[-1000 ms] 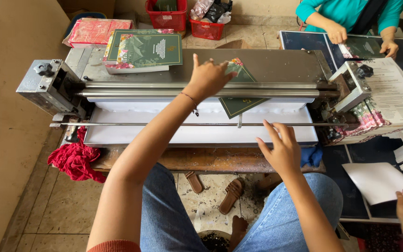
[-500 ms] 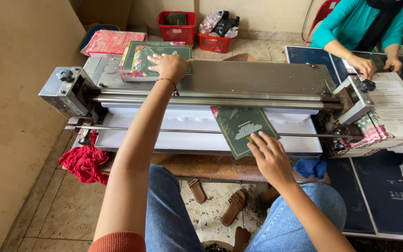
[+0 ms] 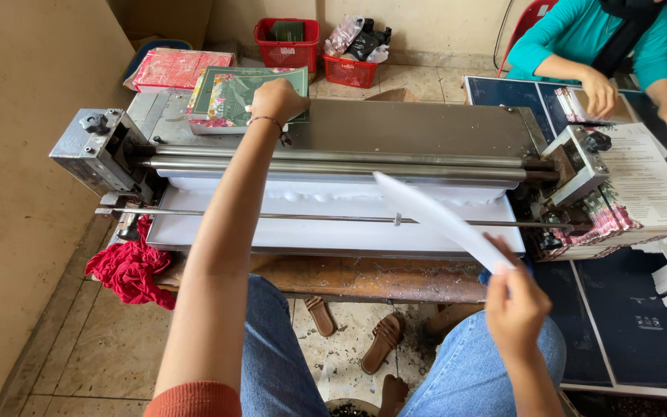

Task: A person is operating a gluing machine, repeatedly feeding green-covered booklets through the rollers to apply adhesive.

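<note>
My left hand (image 3: 275, 99) reaches across the roller machine (image 3: 333, 166) and rests on a stack of green printed covers (image 3: 229, 96) at its back left. My right hand (image 3: 515, 305) pinches the corner of a sheet (image 3: 441, 220), held up edge-on with its white underside showing, above the machine's white tray (image 3: 326, 232). Two metal rollers (image 3: 341, 162) run across the machine behind the tray.
A red rag (image 3: 129, 266) hangs at the machine's left. Another person in a teal top (image 3: 588, 38) works at the right over dark boards (image 3: 627, 324) and stacked printed sheets (image 3: 642, 185). Red baskets (image 3: 287, 38) stand by the wall. Sandals (image 3: 380, 340) lie on the floor.
My right hand has lifted the green cover off the tray and turned it so its white side shows. My left hand has stayed on the stack of covers.
</note>
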